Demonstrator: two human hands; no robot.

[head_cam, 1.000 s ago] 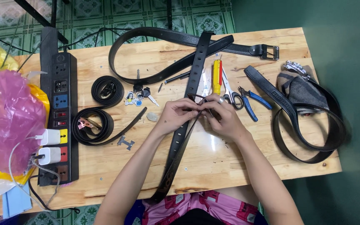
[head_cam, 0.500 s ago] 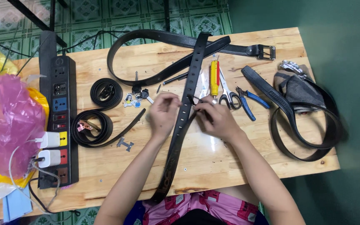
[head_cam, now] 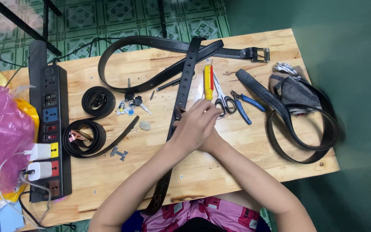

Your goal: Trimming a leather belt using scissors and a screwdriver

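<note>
Bare surface (head_cam: 237,165) near edge right of hands (head_cam: 200,129), passable. Ahead blocked: scissors (head_cam: 224,101), screwdriver (head_cam: 208,81), pliers (head_cam: 242,105). Left: keys (head_cam: 129,105), coiled belt (head_cam: 84,137).

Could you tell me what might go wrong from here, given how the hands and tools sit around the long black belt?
1. The left hand lies over the right hand at the long belt, hiding the work spot, so a slip could go unseen.
2. The scissors and blue-handled pliers lie right beside the hands; a sideways move could catch a blade or knock them.
3. The belt's near end hangs over the table edge and could drag the belt off.
</note>
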